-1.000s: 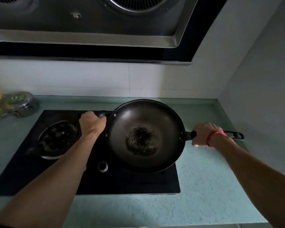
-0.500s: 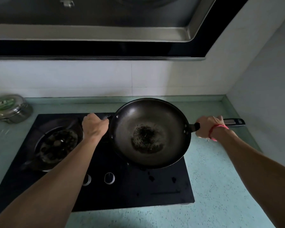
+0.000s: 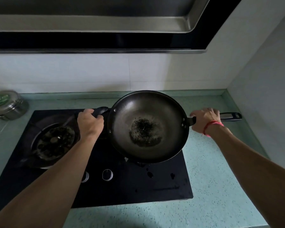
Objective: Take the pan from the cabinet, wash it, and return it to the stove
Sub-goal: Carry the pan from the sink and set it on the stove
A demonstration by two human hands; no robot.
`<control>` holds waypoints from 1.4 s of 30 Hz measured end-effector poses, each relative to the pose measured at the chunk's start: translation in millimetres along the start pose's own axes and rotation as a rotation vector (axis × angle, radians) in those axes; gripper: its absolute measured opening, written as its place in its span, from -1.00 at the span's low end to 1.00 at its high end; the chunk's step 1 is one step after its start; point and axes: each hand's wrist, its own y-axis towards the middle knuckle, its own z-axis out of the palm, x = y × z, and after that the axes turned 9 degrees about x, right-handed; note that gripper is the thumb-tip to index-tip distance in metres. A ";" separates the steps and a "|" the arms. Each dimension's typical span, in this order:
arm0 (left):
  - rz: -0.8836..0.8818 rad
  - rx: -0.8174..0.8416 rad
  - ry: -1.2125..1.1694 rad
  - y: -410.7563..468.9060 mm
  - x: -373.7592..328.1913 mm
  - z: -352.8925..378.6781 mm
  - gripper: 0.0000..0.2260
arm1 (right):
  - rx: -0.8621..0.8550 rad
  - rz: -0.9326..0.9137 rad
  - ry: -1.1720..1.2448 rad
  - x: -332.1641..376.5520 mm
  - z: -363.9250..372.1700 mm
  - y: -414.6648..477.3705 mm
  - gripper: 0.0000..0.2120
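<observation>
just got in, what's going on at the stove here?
A person holds the pan over the right side of the stove with both hands. The left hand grips the short handle, the right hand the long handle. Can't tell whether the pan rests on the stove. Its bottom shows a dark patch. The left burner is uncovered.

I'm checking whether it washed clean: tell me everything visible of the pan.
The pan is dark, round, deep metal, upright, with a speckled patch at its bottom. It sits over the right side of the stove. The left hand grips its short handle; the right hand holds its long black handle.
</observation>
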 end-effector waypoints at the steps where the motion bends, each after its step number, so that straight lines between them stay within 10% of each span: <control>1: -0.002 -0.008 -0.021 1.5 1.7 -1.0 -0.71 | -0.043 -0.015 0.052 2.3 -1.7 -3.1 -0.55; 4: -0.072 -0.018 -0.088 1.5 6.6 -1.2 -0.88 | -0.324 -0.086 0.330 15.7 -5.6 -24.1 -0.76; 12: -0.255 0.029 -0.388 -8.8 15.2 2.9 -0.63 | 0.101 0.359 0.936 13.1 23.5 -41.9 -0.46; 19: -0.351 0.057 -0.581 -5.6 13.2 -0.2 -0.72 | -0.157 0.427 1.740 4.5 38.1 -26.9 -0.88; 42: -0.289 0.048 -0.546 -15.4 23.4 -8.6 -0.72 | -0.200 0.398 1.751 12.5 34.5 -10.2 -0.84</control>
